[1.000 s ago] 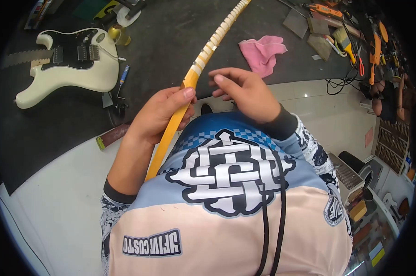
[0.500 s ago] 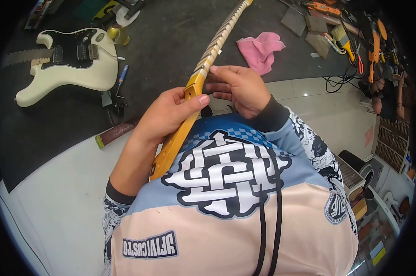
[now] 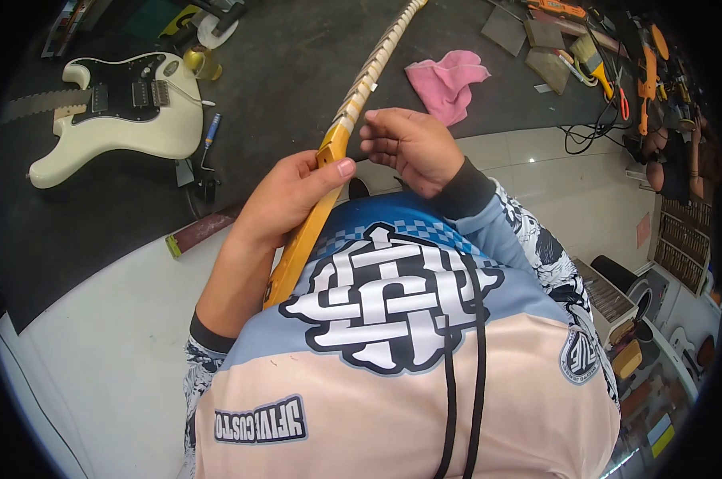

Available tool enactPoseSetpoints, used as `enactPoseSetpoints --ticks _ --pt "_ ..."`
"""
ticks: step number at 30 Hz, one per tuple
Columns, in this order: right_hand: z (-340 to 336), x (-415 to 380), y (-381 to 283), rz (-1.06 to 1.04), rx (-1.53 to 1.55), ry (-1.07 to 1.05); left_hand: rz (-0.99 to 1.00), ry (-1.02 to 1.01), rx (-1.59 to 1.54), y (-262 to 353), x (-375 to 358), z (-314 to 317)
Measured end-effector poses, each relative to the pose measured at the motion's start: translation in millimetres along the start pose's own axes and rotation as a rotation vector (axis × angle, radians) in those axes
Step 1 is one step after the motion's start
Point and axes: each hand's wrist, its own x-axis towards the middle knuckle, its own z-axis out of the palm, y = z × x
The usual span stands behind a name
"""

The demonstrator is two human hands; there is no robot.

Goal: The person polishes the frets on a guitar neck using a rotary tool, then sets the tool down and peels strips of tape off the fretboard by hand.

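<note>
A guitar neck (image 3: 369,73) slants from my lap toward the far edge of the view, its fingerboard covered in pale strips between the frets. My left hand (image 3: 289,195) is wrapped round it near the nut, thumb on top. The yellow-amber headstock (image 3: 293,255) runs down against my hoodie. Just right of the neck, my right hand (image 3: 415,150) is closed, with fingers curled under the thumb and a small gap to the neck. Whatever sits between those fingertips, if anything, is hidden. A small white tab (image 3: 374,87) sticks out from the neck's right edge.
A white electric guitar (image 3: 129,112) lies on the dark bench mat (image 3: 273,72) at left, beside a blue-handled tool (image 3: 212,130). A pink cloth (image 3: 447,84) rests right of the neck. Farther right are a brush (image 3: 591,60), cables and tools. A reddish block (image 3: 205,227) lies at the bench edge.
My right hand has drawn slightly away from the neck, and its fingers have curled in more. My left hand keeps its hold; the neck has shifted slightly left.
</note>
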Motion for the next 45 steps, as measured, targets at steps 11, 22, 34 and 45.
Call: enactPoseSetpoints --ticks 11,22,34,45 --pt "13 -5 1 -0.102 -0.202 0.103 0.009 -0.003 -0.028 -5 1 2" --pt "7 0 5 -0.070 -0.049 0.040 0.003 0.041 -0.035 -6 0 9" --pt "2 3 4 -0.061 -0.034 -0.039 -0.011 0.059 -0.010 -1 -1 13" --pt "9 -8 1 -0.182 -0.165 0.124 -0.004 0.072 -0.041 -1 -2 12"
